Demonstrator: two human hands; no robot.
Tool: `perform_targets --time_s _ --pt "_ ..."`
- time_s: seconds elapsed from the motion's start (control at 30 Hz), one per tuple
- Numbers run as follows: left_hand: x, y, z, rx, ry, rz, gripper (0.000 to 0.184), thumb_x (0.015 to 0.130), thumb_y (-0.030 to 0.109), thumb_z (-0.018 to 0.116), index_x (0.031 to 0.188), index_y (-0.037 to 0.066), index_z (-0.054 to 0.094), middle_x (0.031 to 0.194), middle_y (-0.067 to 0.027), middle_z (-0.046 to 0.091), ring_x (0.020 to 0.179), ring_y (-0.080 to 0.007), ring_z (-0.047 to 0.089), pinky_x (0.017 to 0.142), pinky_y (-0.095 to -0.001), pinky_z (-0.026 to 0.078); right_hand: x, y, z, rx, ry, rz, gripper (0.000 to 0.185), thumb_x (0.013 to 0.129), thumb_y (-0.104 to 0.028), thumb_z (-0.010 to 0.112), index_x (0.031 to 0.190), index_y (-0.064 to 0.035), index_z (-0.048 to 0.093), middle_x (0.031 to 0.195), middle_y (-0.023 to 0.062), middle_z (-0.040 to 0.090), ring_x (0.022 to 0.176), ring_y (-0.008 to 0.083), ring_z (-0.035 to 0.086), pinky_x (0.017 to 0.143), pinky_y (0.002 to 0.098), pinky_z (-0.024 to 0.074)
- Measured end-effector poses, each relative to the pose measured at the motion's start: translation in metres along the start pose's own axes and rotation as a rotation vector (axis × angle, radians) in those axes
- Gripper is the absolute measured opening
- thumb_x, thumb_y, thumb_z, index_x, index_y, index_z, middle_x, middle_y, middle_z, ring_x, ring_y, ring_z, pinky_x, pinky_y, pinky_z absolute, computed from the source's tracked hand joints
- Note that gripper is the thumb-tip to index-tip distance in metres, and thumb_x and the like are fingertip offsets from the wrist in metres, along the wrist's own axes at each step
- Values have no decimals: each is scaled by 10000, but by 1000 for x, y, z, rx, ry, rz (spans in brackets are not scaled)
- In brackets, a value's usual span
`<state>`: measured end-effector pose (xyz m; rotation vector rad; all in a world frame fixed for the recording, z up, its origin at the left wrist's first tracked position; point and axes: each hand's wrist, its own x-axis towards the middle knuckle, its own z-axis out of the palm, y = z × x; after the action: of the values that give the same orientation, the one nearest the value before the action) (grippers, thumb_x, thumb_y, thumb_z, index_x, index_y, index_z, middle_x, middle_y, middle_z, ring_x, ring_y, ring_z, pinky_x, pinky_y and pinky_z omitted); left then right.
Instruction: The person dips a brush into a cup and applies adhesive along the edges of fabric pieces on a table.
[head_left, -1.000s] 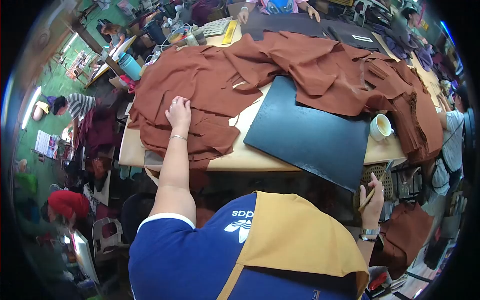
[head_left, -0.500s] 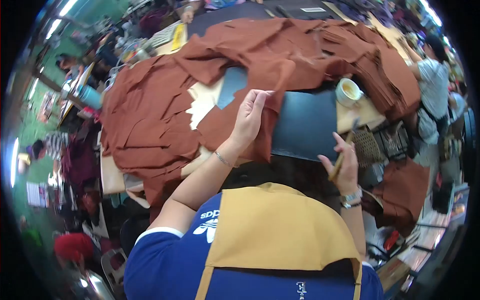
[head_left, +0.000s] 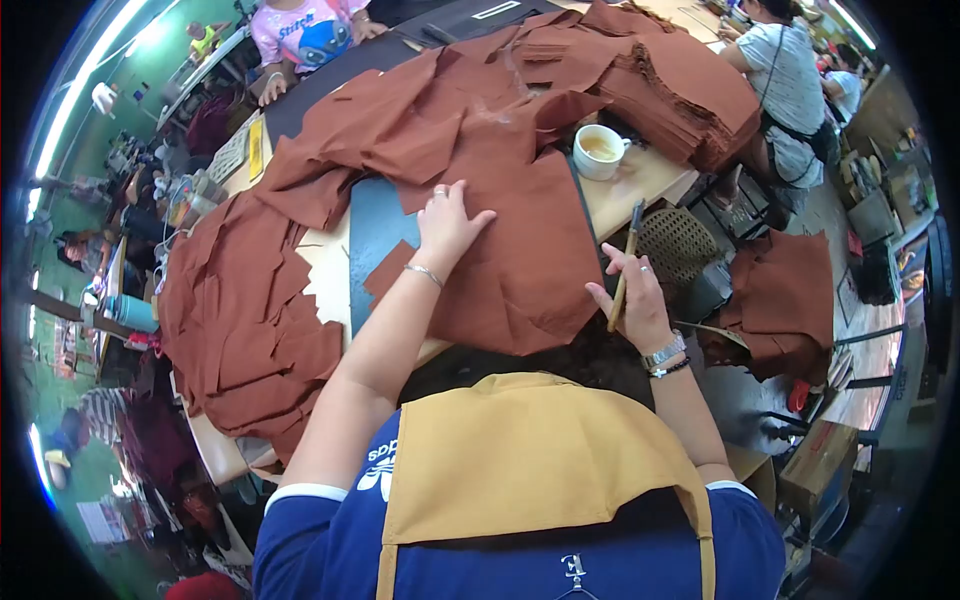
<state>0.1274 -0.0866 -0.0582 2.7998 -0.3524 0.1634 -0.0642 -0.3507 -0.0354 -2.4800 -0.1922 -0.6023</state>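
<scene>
A reddish-brown fabric piece [head_left: 530, 250] lies spread over the dark board [head_left: 375, 225], covering most of it. My left hand [head_left: 450, 228] rests on this piece with its fingers apart. At the piece's right edge, my right hand [head_left: 640, 300] holds a thin wooden-handled brush [head_left: 622, 280] upright between its fingers. Beyond the board stands a white cup [head_left: 600, 152] with pale yellowish contents. Overlapping brown pieces [head_left: 240, 310] cover the left of the table, and a thick stack of brown pieces [head_left: 690, 90] lies at the far right.
Across the table [head_left: 640, 195], a person in a pink top [head_left: 305, 35] has hands on dark material. Another person in a light top [head_left: 785, 70] is at the far right. A yellow ruler [head_left: 256, 150] lies at the far left. More brown fabric [head_left: 780, 300] hangs at the right.
A brown piece has come from the left pile onto the board. My left hand moved right with it and now lies spread on it. My right hand still holds the brush.
</scene>
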Motion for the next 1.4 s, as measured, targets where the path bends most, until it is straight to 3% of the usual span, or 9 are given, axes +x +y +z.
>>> perform_targets --time_s 0.23,0.27,0.3,0.5,0.57,0.8,1.1,1.3,1.4 --pt "6 13 -11 -468 181 265 308 921 206 720 1124 -3 620 904 -150 688 870 -292 688 807 -360 533 -7 16 -7 41 97 21 462 810 -191 831 1139 -60 534 1050 95 647 952 337 640 998 564 454" --pt "-6 22 -33 -552 203 277 187 962 131 668 1088 2 619 936 -178 681 860 -248 687 767 -336 527 -7 21 -7 46 128 19 471 811 -184 831 1155 -56 538 1014 95 635 947 340 639 993 550 460" --pt "-10 21 -46 -562 287 324 150 939 111 643 1065 31 639 994 -195 685 936 -388 664 787 -427 534 -6 24 -9 77 146 28 473 809 -173 832 1158 -51 536 995 95 621 944 342 638 986 531 466" --pt "-26 -9 -146 -228 630 577 212 874 -42 680 1074 -70 617 1192 -152 630 958 -260 648 844 -355 534 19 24 -11 209 192 -27 429 828 -140 819 1072 -47 478 1022 130 637 1040 367 670 947 443 488" --pt "-46 -14 -170 -610 483 386 263 883 -71 631 1142 -55 584 1184 -106 630 996 -213 641 850 -347 537 33 15 -14 229 187 -46 454 813 -138 836 1061 -61 463 1100 184 673 1081 384 669 913 424 515" --pt "-73 -47 -244 -1490 247 497 347 1006 122 367 1273 -8 548 1243 -101 606 1142 -210 608 1019 -363 486 80 -1 16 586 10 -178 566 771 -283 884 1033 -86 423 1340 297 583 1218 381 620 943 401 521" --pt "-79 -106 -242 -1225 471 322 388 1036 198 372 1316 -8 544 1311 -123 587 1240 -260 568 1088 -414 434 103 -83 48 812 -200 -444 784 646 -432 947 1083 -96 390 1383 291 552 1233 399 597 981 424 499" --pt "-110 -59 -287 -1907 281 507 535 1004 361 411 1317 -44 566 1386 -187 559 1302 -344 528 1109 -501 416 103 -105 90 827 -223 -419 678 737 -371 906 1072 -78 396 1281 233 624 1149 364 639 929 410 524" --pt "-116 -22 -304 -1303 1003 128 512 1003 316 412 1318 -56 571 1375 -193 570 1285 -346 544 1103 -499 427 103 -121 78 874 -447 -214 568 803 -232 872 1053 -106 378 1233 197 660 1064 274 659 912 375 527"
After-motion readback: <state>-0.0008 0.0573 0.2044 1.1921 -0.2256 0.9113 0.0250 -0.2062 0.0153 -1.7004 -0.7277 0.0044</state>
